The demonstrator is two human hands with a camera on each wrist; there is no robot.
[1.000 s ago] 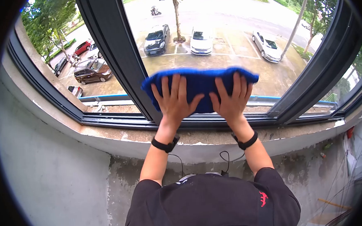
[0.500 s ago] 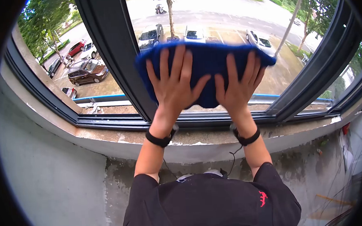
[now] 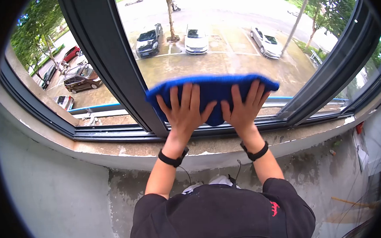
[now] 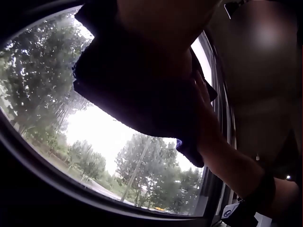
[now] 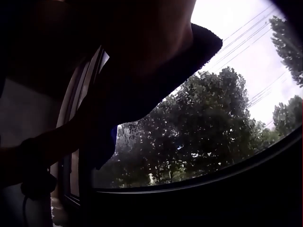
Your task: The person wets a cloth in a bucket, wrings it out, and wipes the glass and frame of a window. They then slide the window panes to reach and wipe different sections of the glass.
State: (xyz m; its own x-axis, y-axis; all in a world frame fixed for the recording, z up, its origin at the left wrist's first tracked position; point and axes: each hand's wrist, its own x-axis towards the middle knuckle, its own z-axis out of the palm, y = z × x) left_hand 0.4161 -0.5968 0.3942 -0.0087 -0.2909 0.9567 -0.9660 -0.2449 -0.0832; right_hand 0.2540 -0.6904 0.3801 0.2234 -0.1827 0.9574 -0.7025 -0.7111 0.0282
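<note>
1. Head view: my left hand [image 3: 185, 108] and right hand [image 3: 241, 109] lie side by side, flat on the cloth [image 3: 211, 91], which is spread wide against the glass [image 3: 221, 52] low on the pane, just above the frame [image 3: 225, 128].
2. I judge the cloth is spread wide so that both palms can bear on it and hold it to the pane.
3. Both hands are open: fingers straight and fanned upward, thumbs angled toward each other, close but not touching. They press the cloth and clamp nothing.
4. The left wrist view shows the cloth [image 4: 137, 94] dark against the bright pane, with my right hand [image 4: 206, 111] beside it.
5. The right wrist view shows the cloth [image 5: 156, 90] in shadow; finger detail cannot be told there.
6. Below lies the sill [image 3: 114, 149], chipped and stained; outside, parked cars [image 3: 195, 37].
</note>
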